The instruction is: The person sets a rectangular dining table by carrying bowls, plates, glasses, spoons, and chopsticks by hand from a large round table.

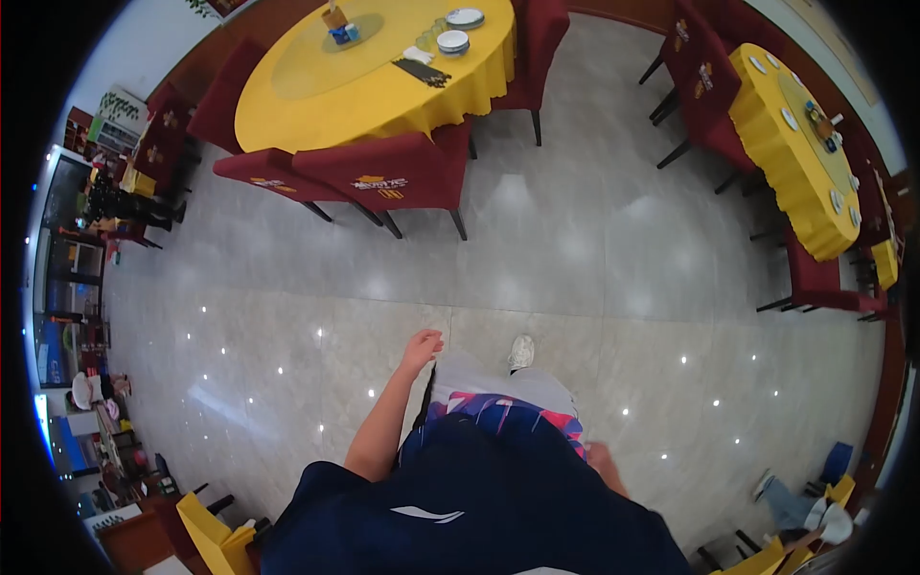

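my left hand, half-curled, empty, hangs by my trousers; my right hand, i can't tell; yellow-clothed counter at eleven o'clock.

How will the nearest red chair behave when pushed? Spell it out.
The red chair will probably slide rather than roll, since its dark legs show no wheels. The glossy floor may let it glide. A hard shove high on its broad back might tip it.
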Demonstrator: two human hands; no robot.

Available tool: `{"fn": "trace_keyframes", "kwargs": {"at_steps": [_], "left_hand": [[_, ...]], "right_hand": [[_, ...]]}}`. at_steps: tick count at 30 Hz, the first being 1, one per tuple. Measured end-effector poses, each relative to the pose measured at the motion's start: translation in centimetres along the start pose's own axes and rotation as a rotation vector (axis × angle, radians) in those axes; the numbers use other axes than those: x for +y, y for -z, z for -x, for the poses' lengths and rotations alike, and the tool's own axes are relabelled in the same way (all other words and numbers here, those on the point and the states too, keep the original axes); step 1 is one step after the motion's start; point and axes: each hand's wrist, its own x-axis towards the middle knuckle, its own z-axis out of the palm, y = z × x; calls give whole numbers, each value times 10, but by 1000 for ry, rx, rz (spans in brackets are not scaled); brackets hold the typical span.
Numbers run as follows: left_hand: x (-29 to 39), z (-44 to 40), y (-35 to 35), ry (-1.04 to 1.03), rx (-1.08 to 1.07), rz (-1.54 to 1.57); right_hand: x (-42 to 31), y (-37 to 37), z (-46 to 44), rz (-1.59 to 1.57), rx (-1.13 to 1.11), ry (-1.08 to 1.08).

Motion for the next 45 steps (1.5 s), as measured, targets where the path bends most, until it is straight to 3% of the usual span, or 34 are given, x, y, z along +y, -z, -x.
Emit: {"fn": "trace_keyframes", "kwargs": {"at_steps": [2,5,6,7,11,15,17,21,25,27,30,36,39,45], "left_hand": [[-6,-6,10,125,86,102],[-13,-29,49,244,217,329],[-2,-38,61,243,323,472],[8,-44,73,245,431,614],[40,-92,150,44,775,1033],[165,-109,196,-137,1088,1059],[264,-125,208,-259,1126,982],[444,-206,208,-482,830,823],[550,-356,205,-480,467,711],[584,-424,198,-441,454,552],[621,-528,192,-369,477,523],[643,-679,192,-226,617,109],[645,-708,182,-148,710,-347],[660,-728,173,-14,731,-370]], "right_hand": [[20,97,-85,190,91,118],[4,267,-202,294,411,189],[-25,324,-235,-446,386,-19],[-62,381,-259,-775,443,-131],[-246,545,-310,-795,487,8],[-388,591,-341,-733,298,139],[-430,601,-362,-537,112,164],[-477,623,-374,-527,25,126],[-465,659,-399,-484,2,-35],[-446,679,-409,-437,-10,-193],[-446,721,-432,-455,-5,-213],[-478,807,-519,-508,-67,-183],[-499,866,-560,-487,-132,-189],[-553,986,-628,-497,-144,-52]]}}
